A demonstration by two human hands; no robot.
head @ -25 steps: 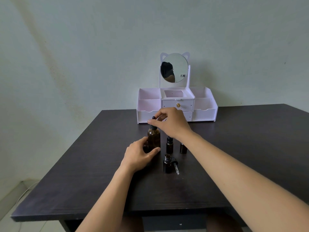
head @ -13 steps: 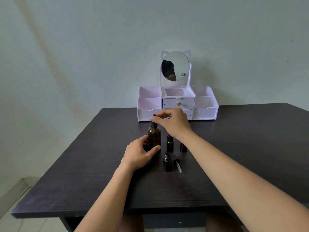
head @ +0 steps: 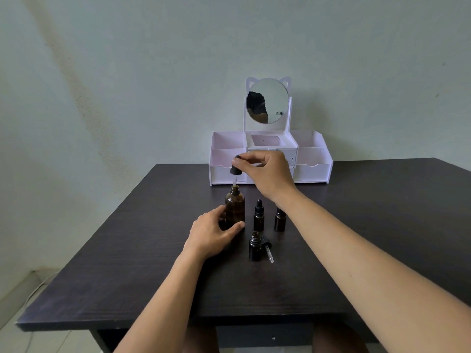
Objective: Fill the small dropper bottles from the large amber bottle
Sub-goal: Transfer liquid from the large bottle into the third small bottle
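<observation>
The large amber bottle (head: 235, 208) stands upright a little left of the table's middle, its mouth uncovered. The left hand (head: 211, 233) grips its lower part, thumb on the near side and fingers curled round the far side. Directly above it the right hand (head: 269, 171) pinches the black bulb of a dropper (head: 235, 170) between thumb and fingertips. The glass tube hangs straight down, its tip at the bottle's mouth; whether it is inside cannot be told.

Just right of the big bottle stands a capped small bottle (head: 259, 217). Beyond that is a second small bottle (head: 279, 221), its top hidden behind the right forearm. Nearer the person is an open small bottle (head: 254, 247), with a loose dropper (head: 267, 249) lying beside it, tip toward the near edge.

All the bottles are well apart from the dark table's (head: 127, 276) near and left edges. A white organiser (head: 313, 169) with a round mirror (head: 274, 100) stands at the far edge against the wall, near behind the right hand.
</observation>
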